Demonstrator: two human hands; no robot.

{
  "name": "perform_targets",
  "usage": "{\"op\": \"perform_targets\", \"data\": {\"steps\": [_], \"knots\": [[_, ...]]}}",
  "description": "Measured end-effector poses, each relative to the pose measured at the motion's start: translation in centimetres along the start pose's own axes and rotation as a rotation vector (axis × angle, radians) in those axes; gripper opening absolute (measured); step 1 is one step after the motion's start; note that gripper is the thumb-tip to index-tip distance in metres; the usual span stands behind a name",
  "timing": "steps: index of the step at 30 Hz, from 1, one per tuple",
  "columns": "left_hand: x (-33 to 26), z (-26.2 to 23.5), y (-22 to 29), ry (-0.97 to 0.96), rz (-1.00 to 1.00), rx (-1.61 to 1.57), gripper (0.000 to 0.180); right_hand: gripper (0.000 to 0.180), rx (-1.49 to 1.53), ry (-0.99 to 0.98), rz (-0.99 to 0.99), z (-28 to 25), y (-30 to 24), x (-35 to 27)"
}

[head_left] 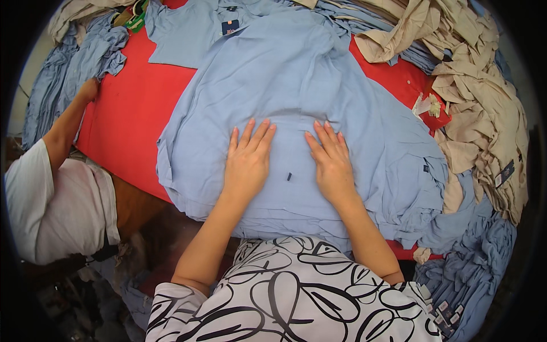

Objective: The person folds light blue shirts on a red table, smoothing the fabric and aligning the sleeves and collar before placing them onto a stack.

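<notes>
A light blue shirt (268, 68) lies spread out in front of me on top of other blue garments. Flat on its cloth rests my left hand (248, 157), fingers stretched and slightly apart. My right hand (332, 165) presses on the same shirt a little to the right, its fingers also extended. Neither hand grips anything. A small dark tab (289, 176) shows on the fabric between my wrists. Faint creases run across the shirt just beyond my fingertips.
The table has a red cover (131, 114). A blue garment with a dark tag (229, 27) lies at the far side. Beige garments (484, 114) heap at the right, with blue ones (473, 262) below. At the left, a co-worker's arm (65, 125) reaches toward blue clothes (85, 62).
</notes>
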State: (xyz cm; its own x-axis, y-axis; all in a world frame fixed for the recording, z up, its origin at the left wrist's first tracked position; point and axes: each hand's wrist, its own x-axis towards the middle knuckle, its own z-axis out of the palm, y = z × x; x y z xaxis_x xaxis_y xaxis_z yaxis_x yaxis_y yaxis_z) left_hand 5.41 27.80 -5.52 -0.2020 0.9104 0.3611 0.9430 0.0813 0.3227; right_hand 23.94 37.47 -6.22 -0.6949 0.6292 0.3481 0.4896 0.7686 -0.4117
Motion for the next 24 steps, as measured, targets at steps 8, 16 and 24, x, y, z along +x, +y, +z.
{"op": "perform_targets", "data": {"steps": [8,16,24], "knots": [[-3.4,-2.2,1.2,-0.132,0.034,0.059,0.041,0.037,-0.112,0.023,0.047,-2.1,-2.3,-3.5],[10.9,0.7,-1.1,-0.005,0.066,-0.144,0.042,0.031,-0.080,0.286,-0.015,-0.8,2.7,9.6],[9.8,4.5,-6.6,0.058,-0.090,0.192,0.051,0.048,-0.203,0.128,0.272,2.1,6.0,10.1]]}}
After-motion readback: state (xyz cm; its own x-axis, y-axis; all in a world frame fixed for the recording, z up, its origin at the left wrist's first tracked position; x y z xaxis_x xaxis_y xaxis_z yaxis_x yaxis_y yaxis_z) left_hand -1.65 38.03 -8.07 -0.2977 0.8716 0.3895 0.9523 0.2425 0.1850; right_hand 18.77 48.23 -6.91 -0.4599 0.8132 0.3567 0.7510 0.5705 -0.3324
